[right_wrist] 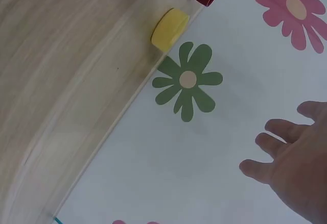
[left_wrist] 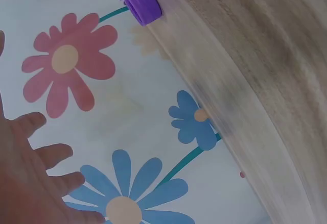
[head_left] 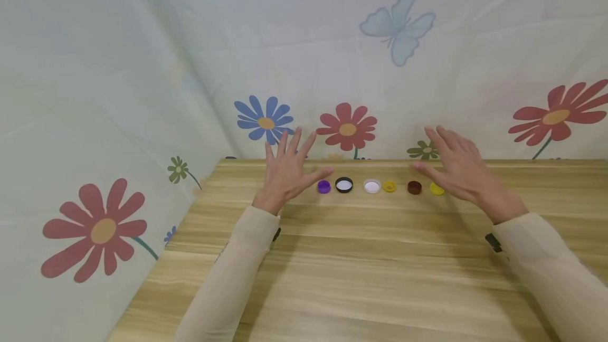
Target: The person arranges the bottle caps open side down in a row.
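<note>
My left hand [head_left: 287, 176] is held above the table with its fingers spread, the thumb near a purple bottle cap [head_left: 324, 187]. My right hand [head_left: 461, 173], fingers extended, hovers beside a yellow cap [head_left: 437, 188] and partly covers it. Between the hands a row of round caps lies along the far part of the table: a black-rimmed one with a white inside [head_left: 344, 185], a whitish one [head_left: 372, 186], a small orange-yellow ring-like one [head_left: 389, 187] and a dark red-brown one [head_left: 415, 188]. Neither hand holds anything.
The wood-grain table [head_left: 361, 268] stretches toward me from the row of caps. Behind its far edge hangs a pale curtain [head_left: 304, 67] printed with flowers and a butterfly; it also covers the left side.
</note>
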{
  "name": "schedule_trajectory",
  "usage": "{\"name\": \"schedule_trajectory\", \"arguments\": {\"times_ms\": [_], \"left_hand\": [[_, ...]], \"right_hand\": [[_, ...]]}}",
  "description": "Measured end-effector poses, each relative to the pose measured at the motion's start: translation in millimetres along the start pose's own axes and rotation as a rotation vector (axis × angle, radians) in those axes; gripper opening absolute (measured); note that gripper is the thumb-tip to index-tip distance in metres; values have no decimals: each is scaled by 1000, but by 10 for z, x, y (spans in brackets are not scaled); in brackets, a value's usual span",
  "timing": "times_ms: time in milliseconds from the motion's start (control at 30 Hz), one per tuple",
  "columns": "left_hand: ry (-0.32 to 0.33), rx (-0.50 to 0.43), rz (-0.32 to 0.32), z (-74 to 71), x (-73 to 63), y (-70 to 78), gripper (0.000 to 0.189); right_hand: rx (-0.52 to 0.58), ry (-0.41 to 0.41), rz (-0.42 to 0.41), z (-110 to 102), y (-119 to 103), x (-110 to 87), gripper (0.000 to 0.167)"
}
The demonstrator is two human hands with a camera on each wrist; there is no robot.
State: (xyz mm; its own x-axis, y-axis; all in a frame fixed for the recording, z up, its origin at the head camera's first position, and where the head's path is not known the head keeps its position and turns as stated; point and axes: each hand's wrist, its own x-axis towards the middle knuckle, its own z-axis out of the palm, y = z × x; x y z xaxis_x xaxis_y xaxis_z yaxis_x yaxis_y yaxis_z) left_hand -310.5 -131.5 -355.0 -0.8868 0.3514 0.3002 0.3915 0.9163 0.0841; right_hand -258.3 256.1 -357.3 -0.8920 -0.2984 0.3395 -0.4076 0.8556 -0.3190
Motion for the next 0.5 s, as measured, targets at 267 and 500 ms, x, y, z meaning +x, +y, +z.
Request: {"name": "schedule_trajectory", "arguments": {"times_ms": [267, 500], "left_hand": [[54, -82, 33, -25, 17, 6, 98], [79, -272, 55, -23, 3, -31, 94]], "right_hand": [[107, -6, -35, 31, -116, 129, 88], [217, -35, -44, 112, -244, 242, 89]]}}
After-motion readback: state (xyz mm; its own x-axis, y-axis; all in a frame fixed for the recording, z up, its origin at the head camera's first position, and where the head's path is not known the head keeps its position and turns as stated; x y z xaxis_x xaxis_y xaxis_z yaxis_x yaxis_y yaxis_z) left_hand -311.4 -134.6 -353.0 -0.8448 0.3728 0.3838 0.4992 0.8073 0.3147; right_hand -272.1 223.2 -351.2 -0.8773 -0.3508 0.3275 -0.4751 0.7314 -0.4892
